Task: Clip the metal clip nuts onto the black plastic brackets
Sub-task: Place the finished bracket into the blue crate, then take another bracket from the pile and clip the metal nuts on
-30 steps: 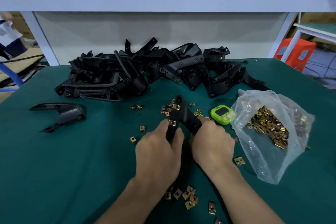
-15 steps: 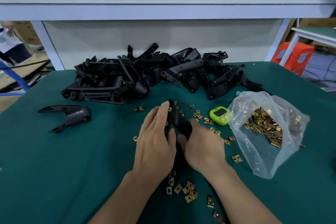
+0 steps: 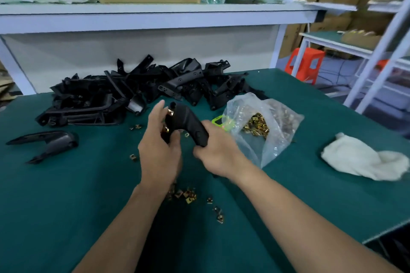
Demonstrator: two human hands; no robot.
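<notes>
A green bench (image 3: 66, 195) carries a big tangled heap of black plastic brackets (image 3: 142, 93) at the back, a clear bag of brass-coloured clip nuts (image 3: 257, 126) to the right, and loose nuts (image 3: 188, 195) scattered near the person. Raised above the bench, between both hands, is one curved black bracket (image 3: 188, 122). The right hand (image 3: 218, 157) is closed around its lower end; the left hand (image 3: 158, 153) grips the upper limb, fingers half curled, thumb beneath. The bracket looks light and rigid, best held by its thick ends. Its long axis slants from lower right up toward the upper left, tip pointing away. Two fitted clips (image 3: 170, 113) seem to sit on its left edge, though blur makes this uncertain; such small sprung metal parts probably need firm thumb pressure.
</notes>
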